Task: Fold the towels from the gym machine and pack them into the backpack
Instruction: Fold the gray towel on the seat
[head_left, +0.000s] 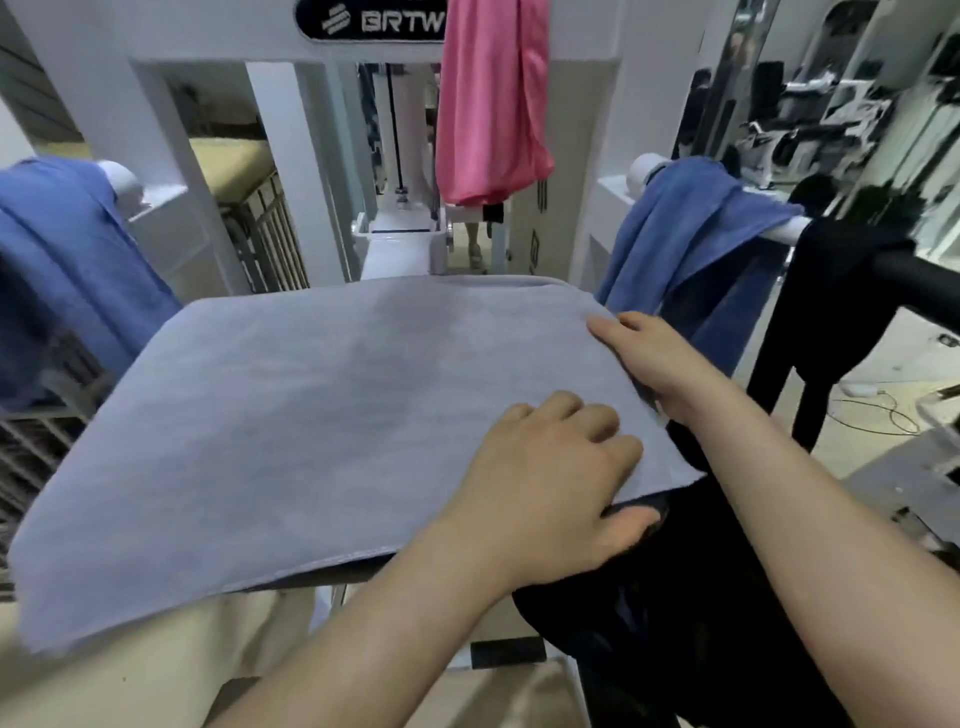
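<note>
Head view, and far left a blue towel (57, 260) hung over the arm of the gym machine (171, 130), not yet folded. Moving in, the grey towel (311, 415) lay spread flat across the machine's seat, its near-left corner drooping off the front. At top centre, a pink towel (491, 104) dangled from the frame, also waiting its turn.

Now the action: the left hand (550, 467) sat knuckles-up on the grey towel's near-right corner, fingers curled on top and thumb tucked beneath the edge, a clear pinch. Just beyond it, the right hand (644, 353) lay along the towel's right edge with fingers reaching forward. Whether it gripped the cloth or merely pressed on it, I could not tell.

Further right, a second blue towel (691, 244) was slung over the other arm of the machine, and beside it a black cloth (831, 291) hung from a bar. Below the hands sat a dark fabric mass (675, 613), possibly the backpack, though its shape was too murky to call.

Early days, by my reading. Both hands were set on one side of the grey towel, ready to carry it across for a fold. Three more towels were left on the machine, and nothing could be seen packed.
</note>
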